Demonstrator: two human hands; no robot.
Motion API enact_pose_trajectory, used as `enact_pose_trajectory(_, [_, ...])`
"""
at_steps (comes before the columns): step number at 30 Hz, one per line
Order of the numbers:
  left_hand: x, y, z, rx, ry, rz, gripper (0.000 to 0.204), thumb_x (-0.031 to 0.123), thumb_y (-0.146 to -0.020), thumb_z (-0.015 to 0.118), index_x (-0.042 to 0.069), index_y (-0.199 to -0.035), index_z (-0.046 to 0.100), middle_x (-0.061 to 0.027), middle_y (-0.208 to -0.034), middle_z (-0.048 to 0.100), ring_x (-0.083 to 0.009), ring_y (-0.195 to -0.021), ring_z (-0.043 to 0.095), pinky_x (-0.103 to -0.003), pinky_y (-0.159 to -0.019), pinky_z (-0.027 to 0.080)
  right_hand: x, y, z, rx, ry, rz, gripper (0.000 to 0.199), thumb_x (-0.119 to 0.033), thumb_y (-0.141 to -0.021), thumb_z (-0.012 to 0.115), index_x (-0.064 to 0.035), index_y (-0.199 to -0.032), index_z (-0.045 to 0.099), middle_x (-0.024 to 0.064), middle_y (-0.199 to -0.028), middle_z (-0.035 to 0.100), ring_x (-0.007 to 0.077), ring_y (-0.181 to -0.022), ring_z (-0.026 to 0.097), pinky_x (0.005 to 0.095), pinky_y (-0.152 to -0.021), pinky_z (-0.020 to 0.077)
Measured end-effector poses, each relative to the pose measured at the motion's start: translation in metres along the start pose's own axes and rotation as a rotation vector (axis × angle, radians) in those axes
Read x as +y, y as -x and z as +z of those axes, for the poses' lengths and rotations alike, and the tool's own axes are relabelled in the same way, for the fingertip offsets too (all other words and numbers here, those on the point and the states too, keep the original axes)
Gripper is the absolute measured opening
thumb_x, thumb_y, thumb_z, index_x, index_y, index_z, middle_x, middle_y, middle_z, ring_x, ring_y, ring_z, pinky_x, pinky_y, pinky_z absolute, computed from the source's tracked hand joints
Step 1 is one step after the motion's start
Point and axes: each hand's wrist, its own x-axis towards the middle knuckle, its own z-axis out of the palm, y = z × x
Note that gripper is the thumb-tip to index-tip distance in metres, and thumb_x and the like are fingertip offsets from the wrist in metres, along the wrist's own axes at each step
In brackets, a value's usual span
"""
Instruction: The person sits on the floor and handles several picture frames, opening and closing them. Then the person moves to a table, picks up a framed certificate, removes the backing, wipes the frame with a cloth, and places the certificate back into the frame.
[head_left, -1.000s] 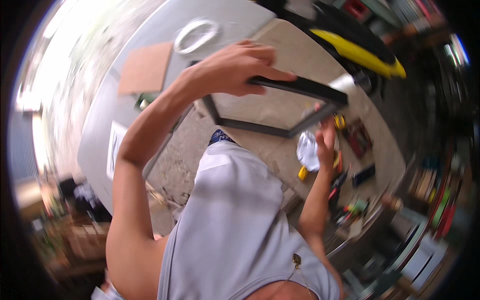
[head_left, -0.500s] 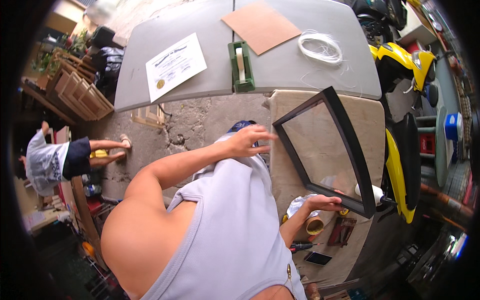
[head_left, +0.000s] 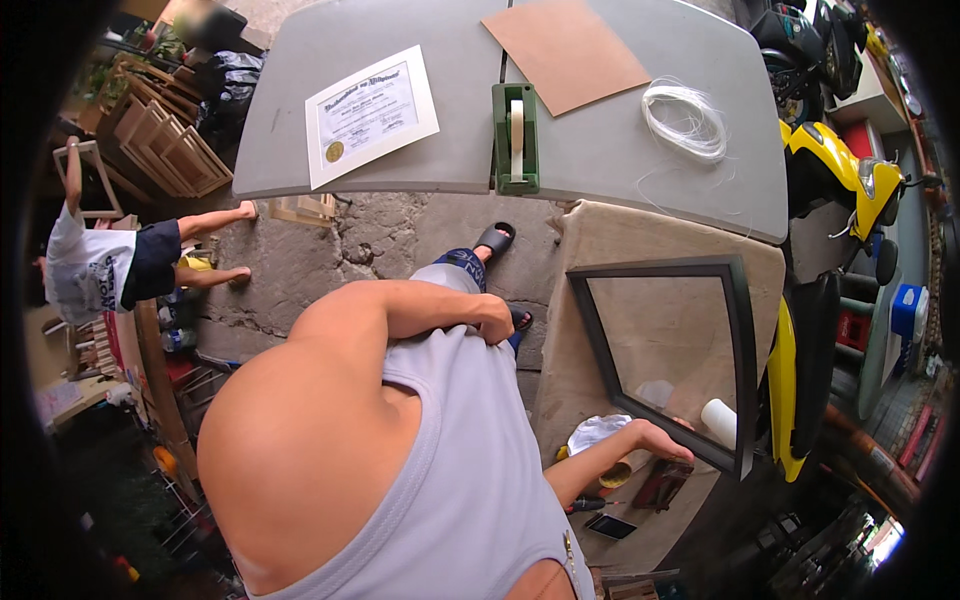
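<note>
My right hand (head_left: pixel 660 440) grips the lower edge of a black picture frame (head_left: pixel 745 370), its fingers partly hidden by the frame. The frame is tilted over a cloth-covered table, and a clear pane (head_left: pixel 665 340) in it lets the cloth show through. At the front of my grey sleeveless shirt (head_left: pixel 470 440) is my left hand (head_left: pixel 494 319), with its fingers curled in. Whatever it may hold is hidden. On the grey table ahead lie a certificate in a white mat (head_left: pixel 428 125), a green tape dispenser (head_left: pixel 517 140), a brown board (head_left: pixel 570 55) and a coil of white cord (head_left: pixel 685 122).
The beige cloth (head_left: pixel 590 240) also bears a white roll (head_left: pixel 719 420), a phone (head_left: pixel 611 526) and an open tin (head_left: pixel 615 477). Yellow motorbikes (head_left: pixel 835 165) stand close on the right. At left, another person (head_left: pixel 95 260) holds a pale wooden frame near stacked frames (head_left: pixel 170 145).
My left hand has moved from beside the frame down to my shirt, its fingers now curled. The frame has swung slightly in my right hand. The certificate now appears with a white mat around it.
</note>
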Motion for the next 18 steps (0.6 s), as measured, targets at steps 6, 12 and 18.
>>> enact_pose_trajectory(6, [0.035, 0.115, -0.084, -0.301, 0.112, -0.107, 0.026, 0.010, -0.072, 0.050, 0.003, -0.092, 0.065, -0.0133, -0.090, 0.064, -0.0244, -0.078, 0.061, -0.037, -0.067, 0.048, 0.012, -0.004, 0.002, 0.089, 0.036, -0.070, 0.060, -0.060, -0.091, 0.023, -0.0047, -0.080, 0.042, 0.0050, -0.070, 0.045, 0.0155, -0.063, 0.045, 0.0271, -0.061, 0.0405])
enact_pose_trajectory(12, [-0.014, 0.149, -0.092, -0.271, 0.151, 0.034, 0.035, 0.004, -0.066, 0.046, 0.006, -0.097, 0.063, -0.0107, -0.085, 0.063, -0.0202, -0.072, 0.061, -0.036, -0.061, 0.048, 0.013, -0.011, 0.012, 0.092, 0.089, -0.026, 0.061, -0.060, -0.090, 0.026, -0.0038, -0.076, 0.043, 0.0064, -0.067, 0.047, 0.0157, -0.060, 0.047, 0.0265, -0.057, 0.0402])
enact_pose_trajectory(18, [-0.051, 0.138, -0.113, -0.333, 0.132, 0.051, 0.028, 0.000, -0.065, 0.050, 0.003, -0.090, 0.061, -0.0051, -0.079, 0.064, -0.0178, -0.064, 0.061, -0.035, -0.052, 0.048, -0.005, -0.007, 0.035, 0.173, 0.092, -0.054, 0.061, -0.063, -0.089, 0.024, -0.0052, -0.075, 0.039, 0.0042, -0.065, 0.043, 0.0139, -0.055, 0.040, 0.0252, -0.053, 0.0360])
